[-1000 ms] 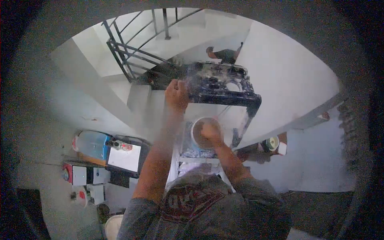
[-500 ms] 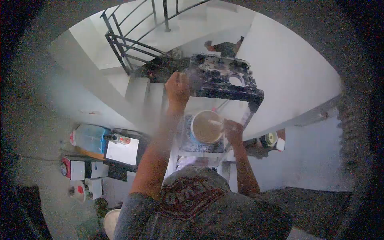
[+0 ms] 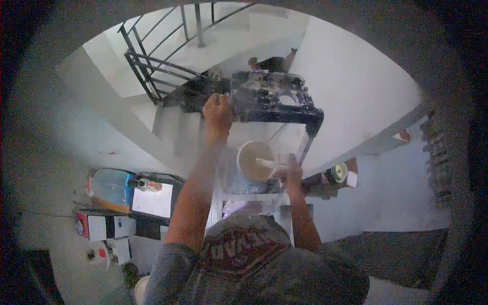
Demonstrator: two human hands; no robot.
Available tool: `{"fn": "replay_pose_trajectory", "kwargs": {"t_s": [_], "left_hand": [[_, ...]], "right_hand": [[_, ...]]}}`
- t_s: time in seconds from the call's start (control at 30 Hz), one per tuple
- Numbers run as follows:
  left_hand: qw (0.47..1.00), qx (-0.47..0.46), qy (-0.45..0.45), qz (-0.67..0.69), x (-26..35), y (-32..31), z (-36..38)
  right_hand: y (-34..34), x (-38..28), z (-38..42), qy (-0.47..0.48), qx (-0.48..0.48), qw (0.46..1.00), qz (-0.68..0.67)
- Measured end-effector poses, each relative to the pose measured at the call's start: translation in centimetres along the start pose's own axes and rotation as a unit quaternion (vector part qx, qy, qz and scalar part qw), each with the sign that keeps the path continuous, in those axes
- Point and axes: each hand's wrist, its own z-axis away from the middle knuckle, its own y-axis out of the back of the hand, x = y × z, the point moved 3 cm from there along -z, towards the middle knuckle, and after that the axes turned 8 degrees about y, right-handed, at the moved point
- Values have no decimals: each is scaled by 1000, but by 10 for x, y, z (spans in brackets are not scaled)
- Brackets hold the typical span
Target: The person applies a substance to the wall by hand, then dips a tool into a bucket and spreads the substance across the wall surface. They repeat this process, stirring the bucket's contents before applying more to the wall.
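Observation:
My left hand (image 3: 217, 113) is closed at the left edge of the stepladder top (image 3: 269, 94), a dark platform spattered with pale paint and pierced by a round hole. Below it, a bucket (image 3: 241, 175) stands on a ladder step, with beige paint (image 3: 250, 155) inside. My right hand (image 3: 291, 175) is at the bucket's right rim, closed around what looks like a paintbrush (image 3: 265, 163). Its pale end points left over the paint; blur hides whether it touches the surface.
A black metal stair railing (image 3: 168, 66) and stairs lie ahead to the left. White walls (image 3: 356, 81) rise at the right. On the lower left are a clear blue-tinted container (image 3: 114, 185), a white sheet (image 3: 152, 201) and boxes (image 3: 96, 227). A small round pot (image 3: 339, 172) is at the right.
My right hand has moved slightly down, and the paintbrush now lies flatter and reaches further over the paint. My left hand stays at the ladder top. The whole view has shifted slightly.

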Motion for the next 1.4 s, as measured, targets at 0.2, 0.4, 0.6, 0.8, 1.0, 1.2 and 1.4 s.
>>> {"fn": "replay_pose_trajectory", "kwargs": {"t_s": [0.2, 0.4, 0.6, 0.8, 1.0, 1.2, 1.4], "left_hand": [[997, -7, 12, -73, -13, -6, 2], [925, 152, -255, -237, 7, 1, 14], [992, -73, 16, -100, 5, 12, 10], [988, -7, 127, 83, -18, -7, 9], [995, 72, -37, -66, -10, -6, 12], [996, 78, -43, -24, -20, -10, 11], [998, 60, -8, -7, -2, -1, 11]], "right_hand": [[-4, -40, 32, -4, -2, 938, -345], [-67, -156, 48, -57, -120, 847, -514], [-147, -329, 83, 314, -206, 800, -468], [-202, -444, 83, 822, 126, 538, 138], [-250, -501, 84, 768, -74, 636, -15], [-258, -466, 111, 774, 20, 426, 469], [-254, -517, 144, 815, -16, 493, 304]]}}
